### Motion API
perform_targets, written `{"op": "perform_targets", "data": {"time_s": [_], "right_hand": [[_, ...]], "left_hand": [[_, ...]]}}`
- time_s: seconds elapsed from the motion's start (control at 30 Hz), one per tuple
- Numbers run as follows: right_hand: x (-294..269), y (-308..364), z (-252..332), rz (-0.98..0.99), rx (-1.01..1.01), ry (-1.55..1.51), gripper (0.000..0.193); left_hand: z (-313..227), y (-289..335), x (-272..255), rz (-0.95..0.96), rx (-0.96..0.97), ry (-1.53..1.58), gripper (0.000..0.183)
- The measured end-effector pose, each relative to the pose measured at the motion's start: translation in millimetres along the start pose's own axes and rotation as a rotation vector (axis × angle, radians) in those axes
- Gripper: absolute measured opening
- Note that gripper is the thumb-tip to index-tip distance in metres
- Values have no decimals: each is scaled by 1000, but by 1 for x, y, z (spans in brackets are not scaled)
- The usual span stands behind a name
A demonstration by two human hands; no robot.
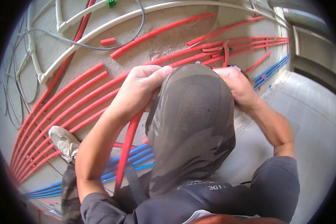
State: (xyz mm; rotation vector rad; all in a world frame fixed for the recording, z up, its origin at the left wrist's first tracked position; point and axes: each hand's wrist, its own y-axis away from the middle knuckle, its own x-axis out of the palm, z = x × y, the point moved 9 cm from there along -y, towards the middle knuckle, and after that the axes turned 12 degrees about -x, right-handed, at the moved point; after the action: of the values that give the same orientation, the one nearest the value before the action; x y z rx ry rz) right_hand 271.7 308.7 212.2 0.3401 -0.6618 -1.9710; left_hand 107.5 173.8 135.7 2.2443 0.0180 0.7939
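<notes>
A knee in dark camouflage trousers (194, 112) rises in the middle, with my two hands at its far end. My left hand (143, 84) is closed on the knee's left side, its thumb resting against the cloth. A raised red pipe (128, 149) runs up from beside my body into this hand; its upper end is hidden there. My right hand (239, 86) is closed on the knee's right side. Its fingertips are behind the knee, and what they hold cannot be made out. Just beyond lies a red-handled tool (226, 54), partly hidden.
Several long red pipes (82, 99) fan across the concrete floor (164, 48) at left. Blue pipes (130, 160) lie at lower left and far right. White pipes (112, 28) and a grey cable (59, 35) cross the far side. A shoe (63, 142) stands on the red pipes.
</notes>
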Motion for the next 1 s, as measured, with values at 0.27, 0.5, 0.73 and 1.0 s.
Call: {"op": "perform_targets", "data": {"time_s": [0.27,0.5,0.73,1.0], "right_hand": [[-16,-28,50,416,-53,476,35],[-82,-33,43,151,-475,681,38],[-123,12,-5,-3,-383,463,50],[-144,39,-64,-215,-627,426,51]], "left_hand": [[-37,16,18,53,-5,-164,35],[-21,-4,-15,-122,15,-260,40],[-77,-4,9,-324,50,-679,43],[-172,52,29,-601,-42,-1036,36]]}}
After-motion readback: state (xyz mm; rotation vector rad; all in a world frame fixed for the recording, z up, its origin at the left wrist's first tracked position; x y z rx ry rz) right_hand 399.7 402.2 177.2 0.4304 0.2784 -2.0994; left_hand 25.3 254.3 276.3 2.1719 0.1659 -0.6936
